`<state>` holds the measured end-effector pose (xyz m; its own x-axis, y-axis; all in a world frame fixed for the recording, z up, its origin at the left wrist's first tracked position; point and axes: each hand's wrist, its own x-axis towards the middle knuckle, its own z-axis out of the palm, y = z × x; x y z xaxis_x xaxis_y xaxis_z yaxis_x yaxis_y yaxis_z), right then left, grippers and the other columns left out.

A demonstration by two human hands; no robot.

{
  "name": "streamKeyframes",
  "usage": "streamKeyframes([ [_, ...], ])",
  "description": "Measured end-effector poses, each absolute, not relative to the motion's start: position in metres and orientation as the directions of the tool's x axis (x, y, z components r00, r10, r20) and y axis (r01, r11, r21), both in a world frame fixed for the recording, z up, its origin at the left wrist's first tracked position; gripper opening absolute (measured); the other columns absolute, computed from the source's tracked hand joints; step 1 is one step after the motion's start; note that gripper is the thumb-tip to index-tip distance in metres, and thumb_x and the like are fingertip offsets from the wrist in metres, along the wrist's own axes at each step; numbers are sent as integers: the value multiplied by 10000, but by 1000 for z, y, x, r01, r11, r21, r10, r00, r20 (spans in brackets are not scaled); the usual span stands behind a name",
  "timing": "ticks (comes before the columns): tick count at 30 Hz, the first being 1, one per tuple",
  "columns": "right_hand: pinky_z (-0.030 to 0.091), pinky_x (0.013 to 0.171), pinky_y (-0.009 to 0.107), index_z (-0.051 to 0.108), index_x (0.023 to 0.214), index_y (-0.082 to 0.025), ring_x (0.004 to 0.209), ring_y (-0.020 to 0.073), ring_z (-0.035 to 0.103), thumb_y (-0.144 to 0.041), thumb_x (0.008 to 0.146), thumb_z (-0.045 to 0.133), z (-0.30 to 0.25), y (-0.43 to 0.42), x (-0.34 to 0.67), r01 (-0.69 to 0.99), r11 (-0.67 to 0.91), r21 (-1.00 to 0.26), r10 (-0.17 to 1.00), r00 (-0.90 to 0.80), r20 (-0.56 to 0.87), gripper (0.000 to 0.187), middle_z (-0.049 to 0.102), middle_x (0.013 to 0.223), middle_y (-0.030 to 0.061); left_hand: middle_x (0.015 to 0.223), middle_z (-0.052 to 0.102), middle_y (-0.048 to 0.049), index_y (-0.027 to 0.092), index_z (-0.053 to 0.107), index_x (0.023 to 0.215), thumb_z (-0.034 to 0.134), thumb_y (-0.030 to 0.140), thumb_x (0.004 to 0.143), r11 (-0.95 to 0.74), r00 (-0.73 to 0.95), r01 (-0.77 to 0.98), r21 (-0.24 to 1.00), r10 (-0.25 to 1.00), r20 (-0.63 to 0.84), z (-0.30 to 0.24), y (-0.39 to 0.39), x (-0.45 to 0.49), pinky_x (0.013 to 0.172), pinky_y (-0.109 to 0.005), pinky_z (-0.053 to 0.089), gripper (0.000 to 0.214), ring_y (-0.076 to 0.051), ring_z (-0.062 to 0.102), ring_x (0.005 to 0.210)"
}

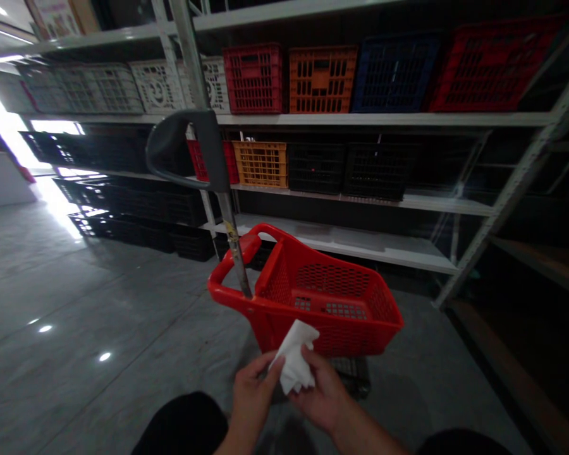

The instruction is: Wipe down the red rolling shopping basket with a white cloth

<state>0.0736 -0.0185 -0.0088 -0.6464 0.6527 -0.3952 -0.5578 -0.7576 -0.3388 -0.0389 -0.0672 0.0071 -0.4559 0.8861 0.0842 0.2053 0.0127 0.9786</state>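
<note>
A crumpled white tissue (294, 361) is held between both my hands, in front of a red shopping cart basket (313, 316). My left hand (256, 387) pinches its left edge between thumb and fingers. On the other side, my right hand (323, 390) grips the tissue with the thumb on top; its other fingers are partly hidden below. The basket has mesh walls and a slotted floor. A metal pole (234, 240) rises from its left end to a dark grey loop handle (213, 151). Neither hand visibly touches the cart.
Behind the cart stands a white metal shelf rack (384, 120). It carries plastic crates, among them a red crate (253, 79), an orange crate (322, 79) and a blue crate (394, 74). Stacked black crates (137, 202) sit low on the left. Grey tiled floor (99, 316) reflects lights.
</note>
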Motion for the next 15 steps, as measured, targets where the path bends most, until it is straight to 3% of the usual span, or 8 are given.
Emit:
streamKeyframes([
  [3, 492, 674, 317, 621, 881, -153, 744, 190, 639, -341, 675, 696, -14, -16, 76, -584, -655, -479, 752, -568, -335, 288, 689, 841, 66, 843, 715, -47, 195, 706, 846, 617, 429, 681, 2, -398, 247, 969, 912, 99, 8, -69, -46, 760, -303, 511, 300, -209, 647, 785],
  [5, 498, 648, 322, 595, 981, -158, 754, 205, 643, -365, 669, 695, -9, -3, 88, -546, -530, -650, 830, -490, -266, 387, 684, 899, 75, 943, 697, -52, 208, 685, 920, 609, 406, 695, -45, -411, 346, 937, 891, 194, 17, -69, -59, 819, -317, 494, 310, -209, 632, 871],
  [7, 506, 644, 323, 555, 1088, -166, 780, 214, 645, -360, 692, 663, 5, 23, 108, -451, -282, -847, 928, -353, -121, 455, 672, 966, 78, 1068, 651, -54, 218, 647, 996, 599, 380, 711, -124, -435, 522, 844, 813, 388, 34, -65, -79, 883, -334, 461, 331, -210, 588, 987],
  [9, 511, 709, 335, 516, 1183, -172, 870, 219, 631, -324, 753, 572, 23, 55, 128, -226, 87, -970, 975, -181, 129, 460, 645, 1058, 81, 1157, 593, -59, 219, 600, 1054, 588, 363, 726, -175, -411, 716, 675, 676, 611, 54, -56, -104, 937, -359, 417, 359, -213, 528, 1081],
  [10, 495, 782, 346, 502, 1217, -184, 946, 216, 608, -269, 777, 514, 30, 70, 136, -31, 282, -959, 952, -120, 283, 448, 620, 1118, 76, 1172, 577, -65, 212, 579, 1074, 589, 365, 726, -168, -390, 793, 585, 598, 701, 64, -49, -115, 954, -372, 398, 380, -216, 511, 1097],
  [12, 404, 939, 400, 483, 1253, -221, 1104, 215, 522, -143, 776, 421, 34, 90, 144, 377, 546, -749, 832, -138, 537, 487, 553, 1229, 52, 1175, 563, -85, 188, 537, 1113, 582, 387, 725, -115, -329, 891, 439, 500, 801, 81, -32, -135, 960, -390, 380, 438, -226, 500, 1100],
  [13, 352, 986, 433, 481, 1257, -241, 1157, 219, 477, -90, 756, 397, 30, 94, 143, 523, 610, -595, 770, -216, 600, 530, 530, 1257, 36, 1166, 566, -98, 173, 517, 1133, 572, 408, 727, -65, -304, 921, 383, 493, 815, 86, -22, -141, 951, -402, 379, 472, -235, 505, 1086],
  [15, 302, 1013, 485, 465, 1269, -260, 1217, 235, 411, -22, 717, 379, 8, 91, 136, 656, 674, -339, 687, -389, 614, 607, 503, 1284, 19, 1048, 622, -107, 154, 550, 1076, 527, 457, 742, 66, -261, 959, 274, 575, 776, 90, -3, -148, 948, -450, 348, 451, -253, 541, 1002],
])
